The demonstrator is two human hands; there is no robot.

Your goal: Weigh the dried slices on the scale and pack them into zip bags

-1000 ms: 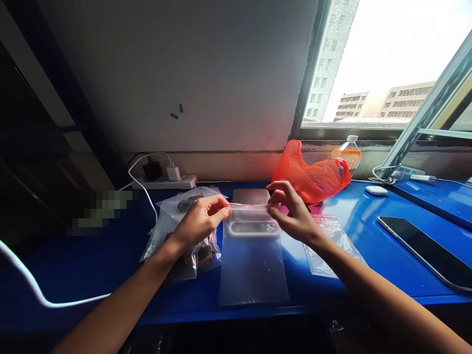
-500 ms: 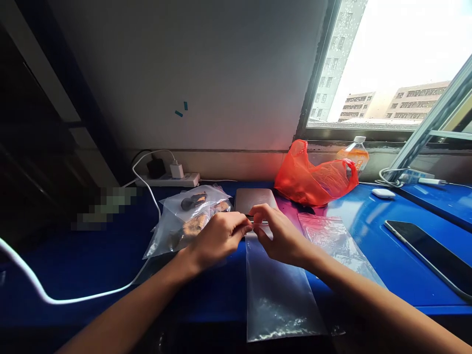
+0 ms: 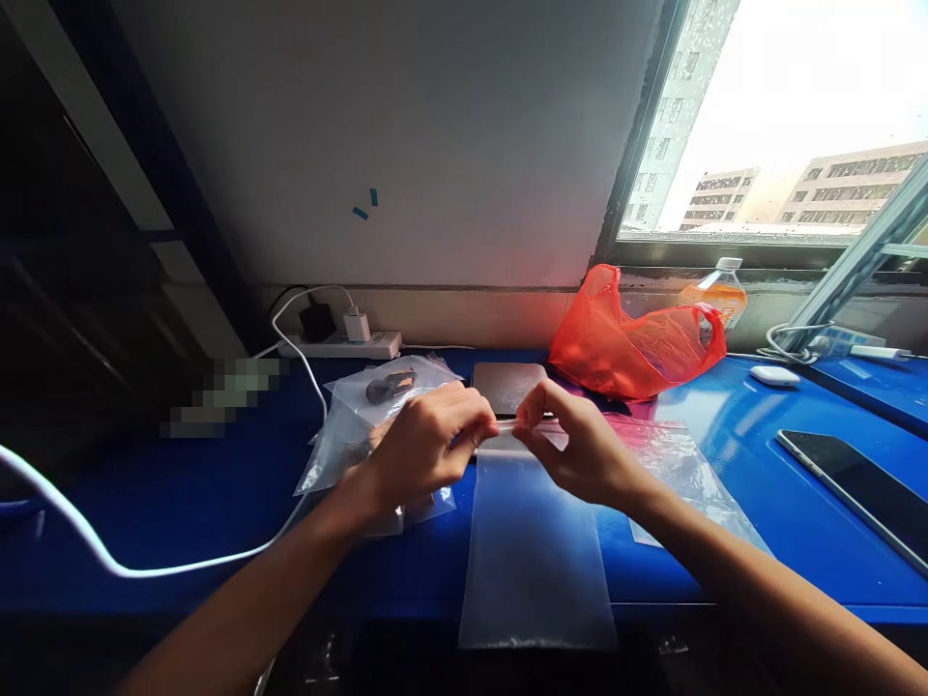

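A clear plastic zip bag [image 3: 537,551] hangs from my fingers over the front edge of the blue table, flat and see-through. My left hand [image 3: 442,435] pinches its top edge near the left corner. Thumb and fingertips of my right hand [image 3: 572,440] grip the same edge a short way to the right. Beyond my hands lies a flat silver-grey device [image 3: 509,385], partly hidden by them. Left of my left hand are several clear bags [image 3: 348,416] holding dark and tan pieces. More flat clear bags [image 3: 678,464] lie beside my right forearm.
A red plastic bag [image 3: 638,343] stands at the back, with a bottle of orange drink [image 3: 725,290] behind it. On the right lie a phone [image 3: 855,493] and a white earbud case [image 3: 774,376]. A power strip [image 3: 381,345] and white cable [image 3: 181,568] are on the left.
My hands have drawn slightly apart along the bag's top edge, and the bag now hangs flatter. The whole view has shifted a little.
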